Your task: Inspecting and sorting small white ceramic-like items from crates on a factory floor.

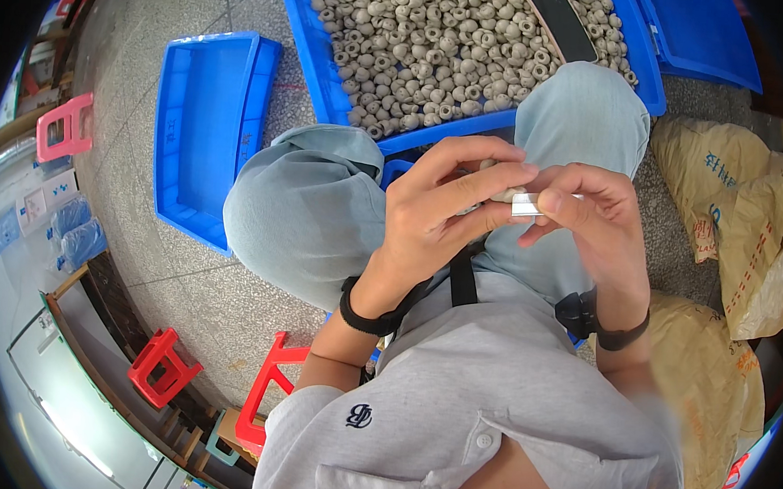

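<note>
Bare left hand (444,198), centre of frame: back of hand up, fingers bent rightward, thumb below, grip closed. Bare right hand (595,212), right of centre: thumb pointing left, index curled above it, pinching. Bare left forearm (340,349) and right forearm (631,353), lower frame, angle upward, converging.

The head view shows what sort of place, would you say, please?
Probably a workshop or small factory, judging by the blue crate of rounded grey pieces and the large brown sacks.
</note>
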Available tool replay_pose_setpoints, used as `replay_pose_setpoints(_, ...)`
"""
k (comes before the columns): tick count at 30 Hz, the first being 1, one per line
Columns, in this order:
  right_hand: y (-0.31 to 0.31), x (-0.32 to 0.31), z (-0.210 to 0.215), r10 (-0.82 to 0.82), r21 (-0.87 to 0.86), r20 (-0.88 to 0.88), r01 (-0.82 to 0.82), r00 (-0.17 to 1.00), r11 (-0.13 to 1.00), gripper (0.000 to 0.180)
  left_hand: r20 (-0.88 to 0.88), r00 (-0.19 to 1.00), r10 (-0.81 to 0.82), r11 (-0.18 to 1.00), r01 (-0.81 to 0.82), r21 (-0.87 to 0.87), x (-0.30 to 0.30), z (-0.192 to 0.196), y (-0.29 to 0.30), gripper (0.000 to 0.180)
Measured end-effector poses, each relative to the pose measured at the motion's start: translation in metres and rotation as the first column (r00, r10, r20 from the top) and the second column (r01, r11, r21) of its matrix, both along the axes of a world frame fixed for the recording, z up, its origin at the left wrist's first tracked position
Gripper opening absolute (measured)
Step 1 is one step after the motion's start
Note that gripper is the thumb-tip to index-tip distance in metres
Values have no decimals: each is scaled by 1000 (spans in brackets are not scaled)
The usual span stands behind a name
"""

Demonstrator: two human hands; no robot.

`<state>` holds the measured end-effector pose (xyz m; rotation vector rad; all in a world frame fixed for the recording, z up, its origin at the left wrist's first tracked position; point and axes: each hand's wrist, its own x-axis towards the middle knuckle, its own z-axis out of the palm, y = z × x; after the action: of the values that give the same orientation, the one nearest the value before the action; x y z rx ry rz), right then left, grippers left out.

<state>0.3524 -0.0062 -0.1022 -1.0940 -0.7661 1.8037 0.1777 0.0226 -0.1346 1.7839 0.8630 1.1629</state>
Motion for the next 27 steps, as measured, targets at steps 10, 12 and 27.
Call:
replay_pose_setpoints(10, -1, -2, -2, -4, 11, 4, 4, 1000, 1000, 12, -11, 1000, -5, 1000, 5, -4, -2, 0, -2, 33)
replay_pose_setpoints(12, -1, -3, -1, -9, 3, 14, 9, 1000, 1000, 12, 6, 1000, -4, 1000, 4, -9, -2, 0, -2, 32)
replay_pose_setpoints(27, 0, -2, -18, -137, -23, -171, 135, 976, 991, 15, 372, 924, 90, 928, 58, -369, 4, -3, -6, 26)
